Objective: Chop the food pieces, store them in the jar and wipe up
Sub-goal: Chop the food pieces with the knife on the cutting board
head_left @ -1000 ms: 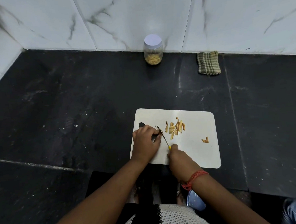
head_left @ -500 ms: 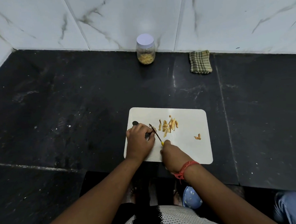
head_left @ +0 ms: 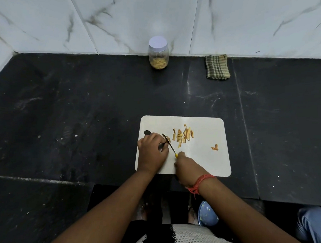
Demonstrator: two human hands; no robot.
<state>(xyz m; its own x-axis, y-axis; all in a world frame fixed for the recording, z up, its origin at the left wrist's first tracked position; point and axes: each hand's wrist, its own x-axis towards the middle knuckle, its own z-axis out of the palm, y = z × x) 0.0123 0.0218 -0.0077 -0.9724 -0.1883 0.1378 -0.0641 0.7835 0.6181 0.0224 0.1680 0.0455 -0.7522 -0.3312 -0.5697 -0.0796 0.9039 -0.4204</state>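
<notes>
A white cutting board (head_left: 210,156) lies on the black counter. Several tan cut food strips (head_left: 182,137) sit in a small heap on it, and one stray piece (head_left: 215,147) lies to the right. My left hand (head_left: 152,151) rests on the board's left part, its fingertips holding a small food piece (head_left: 167,138) down. My right hand (head_left: 186,168) grips the yellow handle of a small knife (head_left: 168,144), whose blade lies against that piece. A clear jar (head_left: 158,52) with a white lid on it, partly filled with the same food, stands against the back wall.
A folded checked cloth (head_left: 217,67) lies by the wall, right of the jar. White marble tiles (head_left: 150,16) close off the back and left sides. A blue dish (head_left: 207,214) sits low near my body, below the counter edge.
My hands, the knife and the heap keep their places relative to the board. The view has shifted a little, so everything sits slightly further left in frame.
</notes>
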